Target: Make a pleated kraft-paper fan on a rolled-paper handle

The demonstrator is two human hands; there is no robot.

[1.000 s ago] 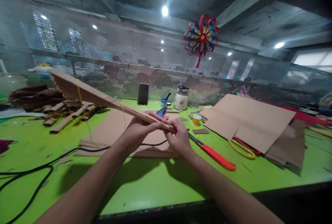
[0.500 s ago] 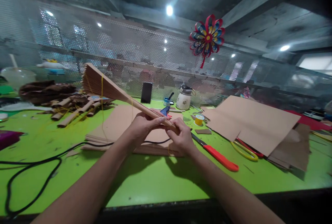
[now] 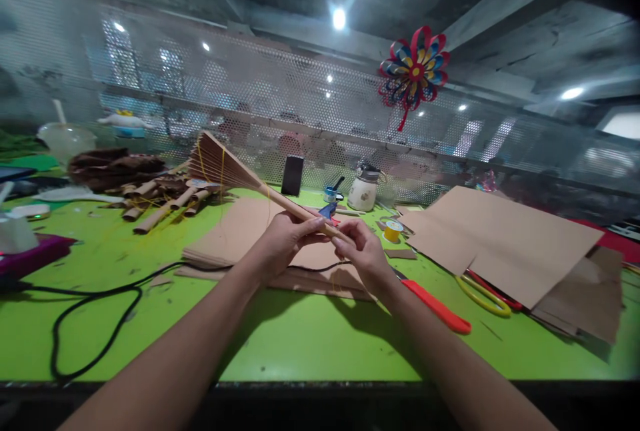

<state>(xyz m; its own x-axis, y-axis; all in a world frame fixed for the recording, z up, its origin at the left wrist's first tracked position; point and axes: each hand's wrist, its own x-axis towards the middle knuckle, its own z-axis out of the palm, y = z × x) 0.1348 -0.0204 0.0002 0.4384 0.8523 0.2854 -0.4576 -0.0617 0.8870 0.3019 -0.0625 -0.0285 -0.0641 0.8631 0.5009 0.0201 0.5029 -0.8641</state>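
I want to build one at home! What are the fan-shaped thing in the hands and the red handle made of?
The fan-shaped thing looks like matte brown card or thick paper: its wide end shows many thin ridges. The red handle is probably smooth plastic, going by its bright, even colour.

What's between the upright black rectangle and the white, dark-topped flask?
The head view shows a small blue jar, dark stick poking out, and a round dark piece beside it.
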